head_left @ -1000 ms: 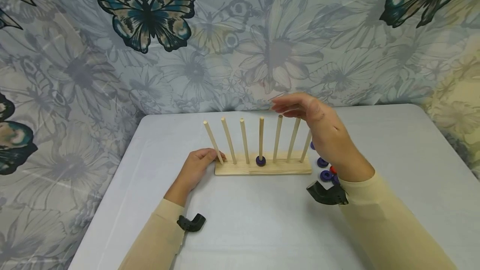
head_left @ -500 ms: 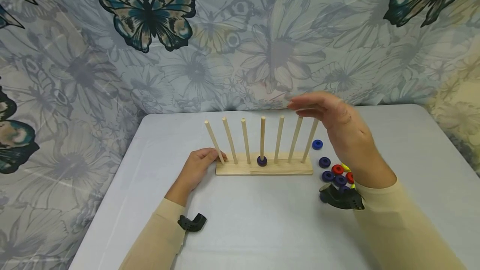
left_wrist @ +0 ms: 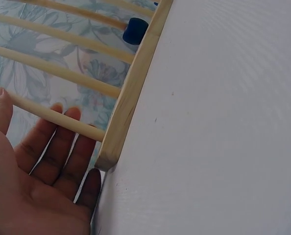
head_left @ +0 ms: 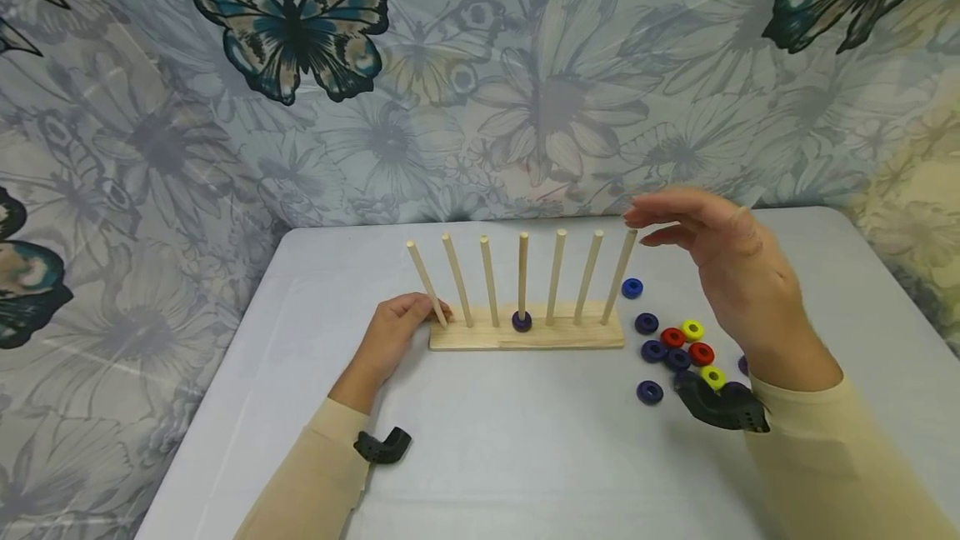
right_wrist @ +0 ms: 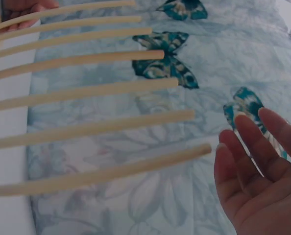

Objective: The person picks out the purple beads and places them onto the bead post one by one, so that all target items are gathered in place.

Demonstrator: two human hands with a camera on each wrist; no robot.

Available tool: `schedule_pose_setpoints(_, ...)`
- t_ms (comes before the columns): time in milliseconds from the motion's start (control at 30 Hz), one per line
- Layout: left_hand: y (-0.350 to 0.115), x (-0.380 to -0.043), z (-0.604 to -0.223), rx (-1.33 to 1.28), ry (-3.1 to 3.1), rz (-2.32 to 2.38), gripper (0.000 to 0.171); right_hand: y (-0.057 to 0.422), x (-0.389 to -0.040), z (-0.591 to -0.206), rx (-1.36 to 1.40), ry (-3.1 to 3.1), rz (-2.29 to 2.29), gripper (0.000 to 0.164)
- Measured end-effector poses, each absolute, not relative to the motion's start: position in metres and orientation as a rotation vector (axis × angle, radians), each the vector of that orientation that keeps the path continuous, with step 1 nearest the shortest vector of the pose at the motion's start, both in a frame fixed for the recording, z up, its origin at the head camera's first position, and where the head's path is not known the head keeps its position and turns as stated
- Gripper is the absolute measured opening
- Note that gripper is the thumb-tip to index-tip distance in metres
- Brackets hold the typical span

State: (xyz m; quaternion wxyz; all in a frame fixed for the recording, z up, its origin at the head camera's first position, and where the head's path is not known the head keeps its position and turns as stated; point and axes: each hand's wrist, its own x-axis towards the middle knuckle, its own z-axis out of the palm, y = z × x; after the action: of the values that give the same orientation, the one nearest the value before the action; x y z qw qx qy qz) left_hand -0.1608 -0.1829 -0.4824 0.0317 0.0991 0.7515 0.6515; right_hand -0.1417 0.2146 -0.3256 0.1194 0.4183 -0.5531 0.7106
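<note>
Left hand [head_left: 390, 330] at left end peg [head_left: 425, 282], fingertips partly hidden, can't tell if clamped; right hand [head_left: 748, 286] loose, fingers apart; black wrist mount [head_left: 718, 408] covers some rings [head_left: 678, 366]

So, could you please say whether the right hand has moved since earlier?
Yes, rightward along the wooden stand: in the head view, the right hand now has its fingertips near the rightmost peg, earlier near the third from right.

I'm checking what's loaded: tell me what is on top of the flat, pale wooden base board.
Seven slim, pale wooden pegs stand on the base board; a dark blue ring sits low around the middle peg. The wood beneath that ring is covered.
</note>
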Motion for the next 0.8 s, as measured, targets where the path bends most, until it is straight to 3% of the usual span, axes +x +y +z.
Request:
schedule_pose_setpoints(433,-0.178,-0.16,-0.482,0.372,2.114,2.198,0.045,0.255,-0.141,-0.352,1.203,-1.634,2.152,0.058)
schedule_pose_setpoints(800,-0.179,-0.162,-0.485,0.37,2.102,2.198,0.046,0.293,-0.132,-0.382,0.989,-1.863,2.077,0.057)
